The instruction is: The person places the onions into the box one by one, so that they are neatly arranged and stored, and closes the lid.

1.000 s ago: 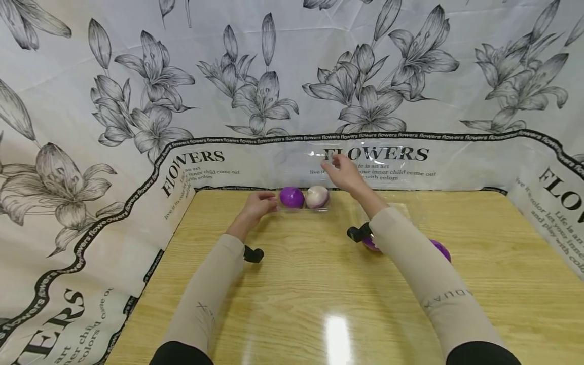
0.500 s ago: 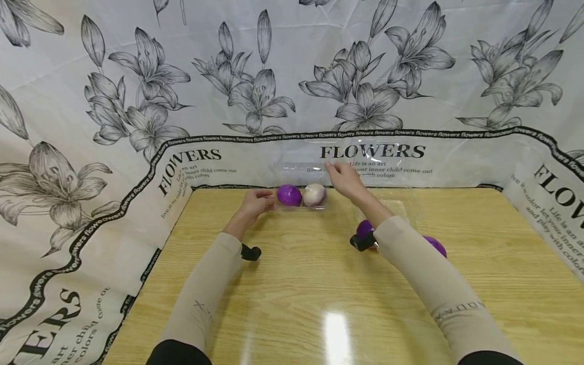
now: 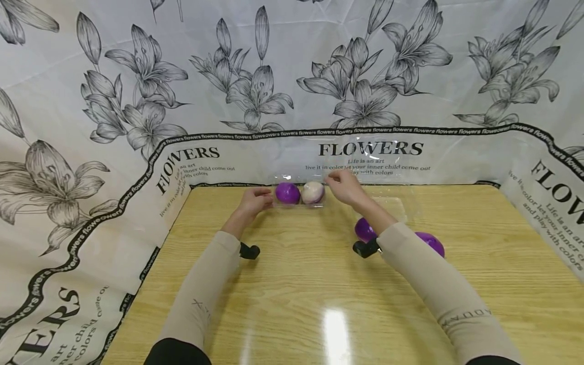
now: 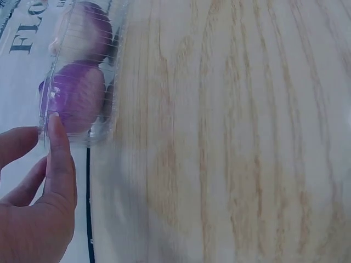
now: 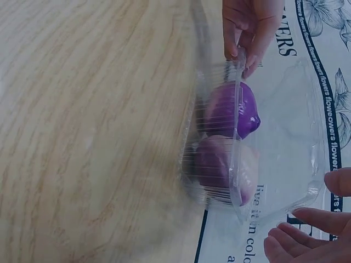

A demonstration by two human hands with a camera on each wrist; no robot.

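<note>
Over the past second the right hand has come lower, and the lid of a clear box has come down with it, while the left hand has stayed at the box's left end. The room is a wood-grain tabletop walled in at the far side, left and right by pale cloth printed with grey lilies and the word FLOWERS. The box sits at the tabletop's far edge, just in front of the cloth, and well in from the left and right edges. In it, side by side, are a purple onion-shaped piece on the left and a cream-and-purple one on the right. The left fingers pinch the box's left end. The right thumb and fingers are at the lid's right corner; whether they grip it cannot be told. Right of the box, another clear container lies beyond the right forearm, and two purple pieces, and, show on either side of that forearm. A broad stretch of wood lies between the forearms, with a bright reflection at the near side.
</note>
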